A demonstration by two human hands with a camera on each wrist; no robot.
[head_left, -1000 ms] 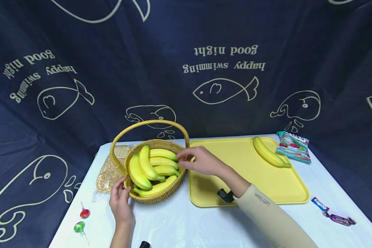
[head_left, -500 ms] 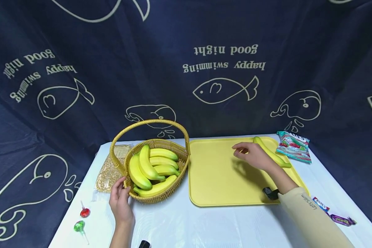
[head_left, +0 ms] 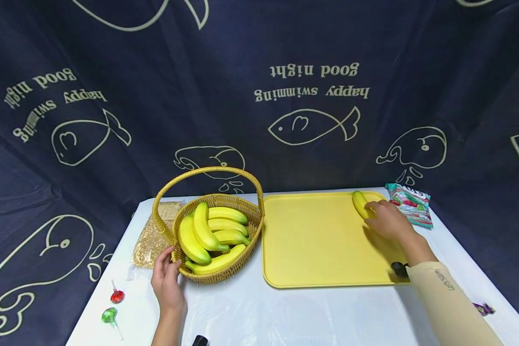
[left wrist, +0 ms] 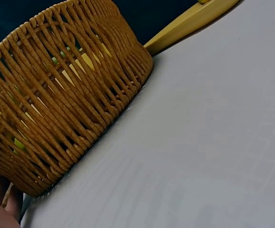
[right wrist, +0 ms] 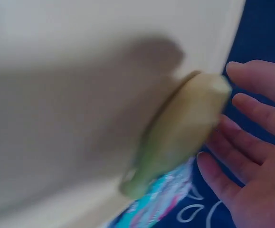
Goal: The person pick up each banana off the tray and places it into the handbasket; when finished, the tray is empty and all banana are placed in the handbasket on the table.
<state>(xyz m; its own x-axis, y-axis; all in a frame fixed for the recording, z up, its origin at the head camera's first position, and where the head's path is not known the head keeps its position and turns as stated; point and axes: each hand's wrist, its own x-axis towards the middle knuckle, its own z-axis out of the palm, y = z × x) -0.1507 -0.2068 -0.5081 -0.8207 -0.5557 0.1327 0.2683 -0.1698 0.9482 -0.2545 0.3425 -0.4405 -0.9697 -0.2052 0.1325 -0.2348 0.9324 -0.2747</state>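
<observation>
A wicker basket [head_left: 231, 275] with a tall arched handle stands at the left of the table, several bananas [head_left: 204, 228] inside it. My left hand [head_left: 167, 283] holds its near left side; in the left wrist view only some fingers show beside the wicker wall [left wrist: 66, 104]. On the far right of the yellow tray [head_left: 315, 240] lies a single banana [head_left: 360, 203], partly covered by my right hand [head_left: 391, 222]. The right wrist view shows that hand [right wrist: 256, 137] with fingers spread beside the blurred banana [right wrist: 187, 121], not closed round it.
A teal candy bag [head_left: 415, 204] lies just right of the tray. Behind the basket is a bag of grains [head_left: 149, 242]. Red [head_left: 117, 296] and green lollipops [head_left: 109, 315] lie front left. A purple-wrapped candy [head_left: 484, 308] shows beyond the right sleeve. A dark printed curtain [head_left: 315, 158] hangs behind.
My right hand has moved from the basket's right rim across the tray to the lone banana on the right. My left hand and the basket have stayed in place.
</observation>
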